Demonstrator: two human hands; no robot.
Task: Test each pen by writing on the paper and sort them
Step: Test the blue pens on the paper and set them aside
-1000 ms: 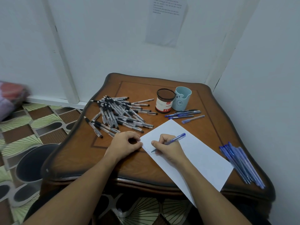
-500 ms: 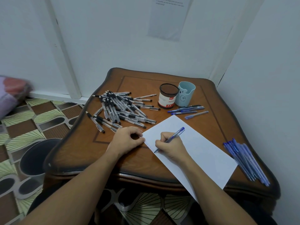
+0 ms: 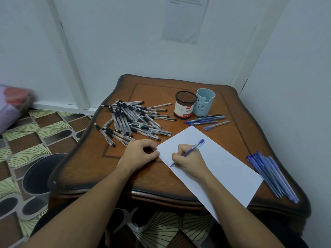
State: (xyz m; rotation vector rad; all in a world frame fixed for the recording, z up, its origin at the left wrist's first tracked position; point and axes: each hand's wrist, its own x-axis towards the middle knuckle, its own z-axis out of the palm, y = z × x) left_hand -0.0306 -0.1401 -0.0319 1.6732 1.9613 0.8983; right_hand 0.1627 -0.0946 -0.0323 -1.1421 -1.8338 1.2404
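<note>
A white sheet of paper (image 3: 223, 167) lies slanted on the brown wooden table (image 3: 100, 169). My right hand (image 3: 189, 161) grips a blue pen (image 3: 195, 148) with its tip on the paper's near left edge, beside a row of small ink marks. My left hand (image 3: 141, 153) is curled at the paper's left corner, thumb and forefinger holding it down. A heap of black-grip pens (image 3: 132, 120) lies at the back left. A few blue pens (image 3: 206, 119) lie in front of the cups. A bundle of blue pens (image 3: 272, 174) lies at the right edge.
A dark mesh pen cup (image 3: 184, 106) and a light blue bear cup (image 3: 204, 102) stand together at the back. White walls close in behind and to the right. A dark bin (image 3: 39, 172) stands on the patterned floor to the left.
The pen tip has crept a little along the paper's left edge, leaving more marks. The camera has tilted slightly; my left hand stays at the corner.
</note>
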